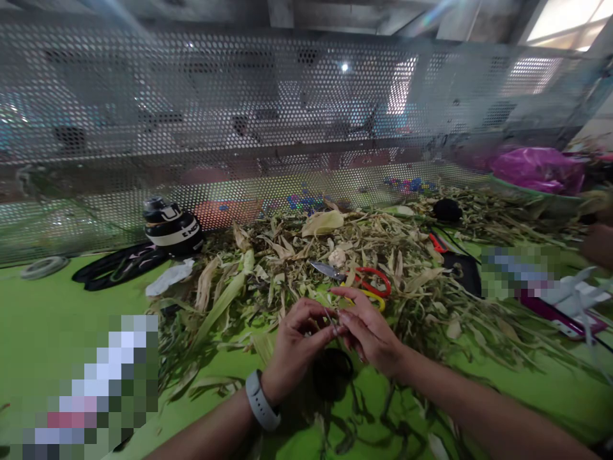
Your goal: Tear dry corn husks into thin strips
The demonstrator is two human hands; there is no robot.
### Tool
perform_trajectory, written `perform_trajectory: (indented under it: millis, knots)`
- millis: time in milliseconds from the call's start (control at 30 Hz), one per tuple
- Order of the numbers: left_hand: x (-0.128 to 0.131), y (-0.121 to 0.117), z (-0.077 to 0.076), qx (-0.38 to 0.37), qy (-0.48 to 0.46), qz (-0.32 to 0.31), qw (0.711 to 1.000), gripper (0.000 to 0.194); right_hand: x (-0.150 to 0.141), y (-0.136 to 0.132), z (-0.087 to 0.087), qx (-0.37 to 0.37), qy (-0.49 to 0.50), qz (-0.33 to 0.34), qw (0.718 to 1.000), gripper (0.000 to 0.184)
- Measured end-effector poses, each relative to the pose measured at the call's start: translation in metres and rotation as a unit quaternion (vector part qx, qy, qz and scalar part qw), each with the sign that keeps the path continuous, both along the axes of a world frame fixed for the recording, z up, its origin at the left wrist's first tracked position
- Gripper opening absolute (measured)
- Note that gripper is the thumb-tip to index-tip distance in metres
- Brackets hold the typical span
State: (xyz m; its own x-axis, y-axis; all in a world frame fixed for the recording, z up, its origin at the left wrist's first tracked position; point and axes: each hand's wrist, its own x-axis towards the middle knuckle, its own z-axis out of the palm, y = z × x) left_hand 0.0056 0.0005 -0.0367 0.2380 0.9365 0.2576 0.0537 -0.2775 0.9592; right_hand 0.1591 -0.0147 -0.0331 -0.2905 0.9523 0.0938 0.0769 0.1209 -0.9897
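Note:
My left hand [297,345] and my right hand [371,329] meet in the middle of the head view, fingertips close together. Both are closed in a pinch on a thin, pale, thread-like piece [330,316], too small to name surely. Just beyond my fingers lies a pair of scissors [341,276] with one red and one yellow handle, its blades pointing left. Below my hands a dark round thing [332,375] rests on the green surface, partly hidden by them. Dry corn husks [282,249] are heaped beyond and around my hands.
A black bottle [173,230] with a black strap [115,265] stands at the left. A perforated metal sheet [215,115] rises behind the heap. At the right are a black ball [447,210], a black flat case [462,273] and a basin [517,185] with a purple bag [539,169].

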Motion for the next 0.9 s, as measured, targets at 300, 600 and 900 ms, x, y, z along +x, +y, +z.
perform_trajectory:
  millis: [300, 600, 900]
  knots:
    - [0.0011, 0.006, -0.0022, -0.007, 0.016, 0.0, 1.0, 0.018, 0.009, 0.0009, 0.0032, 0.159, -0.127, 0.042, 0.978, 0.059]
    - [0.0046, 0.0028, -0.0049, -0.011, 0.024, 0.014, 1.0, 0.014, 0.0087, 0.0042, 0.0015, 0.149, -0.153, 0.054, 0.976, 0.067]
    - [0.0013, -0.0017, -0.0027, 0.104, 0.103, 0.006, 0.989, 0.008, 0.0066, 0.006, -0.0033, 0.06, -0.103, 0.036, 0.992, 0.072]
